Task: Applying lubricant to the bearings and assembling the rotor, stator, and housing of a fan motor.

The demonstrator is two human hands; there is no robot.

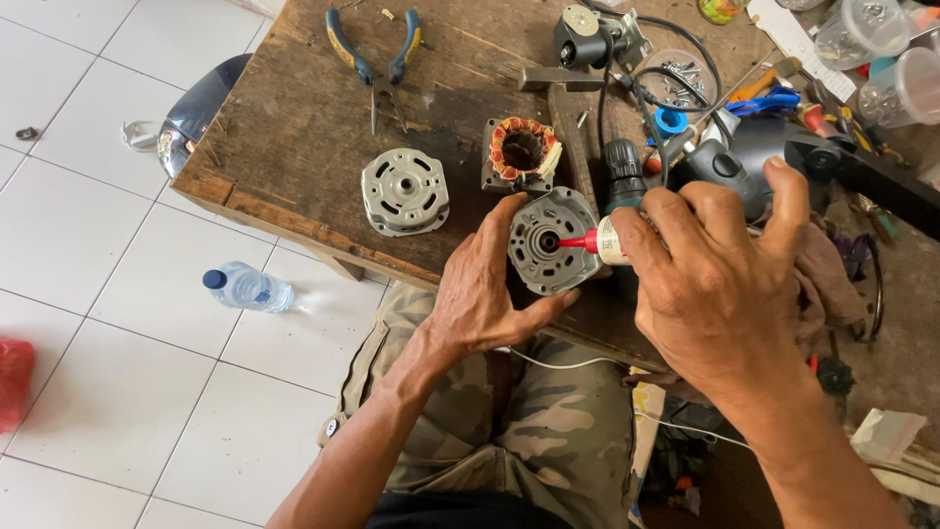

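My left hand (485, 294) grips a grey metal motor end cover (546, 245) at the near edge of the wooden workbench (294, 127). My right hand (720, 284) holds a small white bottle with a red nozzle (595, 241), its tip pointing into the cover's centre hole. Just behind the cover sits a stator with orange copper windings (522, 150). A second grey end cover (404, 191) lies to the left on the bench.
Blue-and-yellow pliers (376, 61) lie at the back of the bench. Cables, a small motor (587, 37), clear plastic cups (876, 49) and tools crowd the right side. A plastic water bottle (247, 287) lies on the white tiled floor at left.
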